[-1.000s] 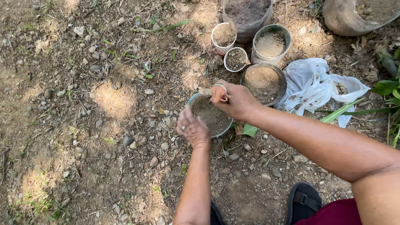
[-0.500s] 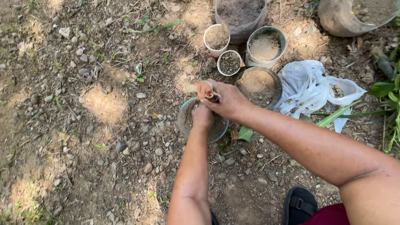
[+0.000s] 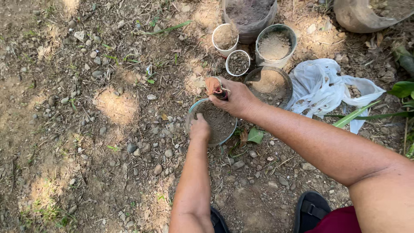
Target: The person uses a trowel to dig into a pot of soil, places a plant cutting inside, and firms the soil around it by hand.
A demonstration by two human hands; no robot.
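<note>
A clear plastic pot filled with soil sits on the stony ground at centre. My left hand presses down into the soil near the pot's left side, fingers curled. My right hand hovers over the pot's far rim and grips a small plant cutting with a reddish-brown leaf at its tip. Both forearms reach in from the bottom right.
Several soil-filled pots stand behind: a white cup, a small cup of gravel, a clear pot, a round dish and a large pot. A white plastic bag lies right. My black sandal is below.
My left hand moved from beside the pot into its soil. My right hand shifted slightly, still holding the cutting above the rim.
</note>
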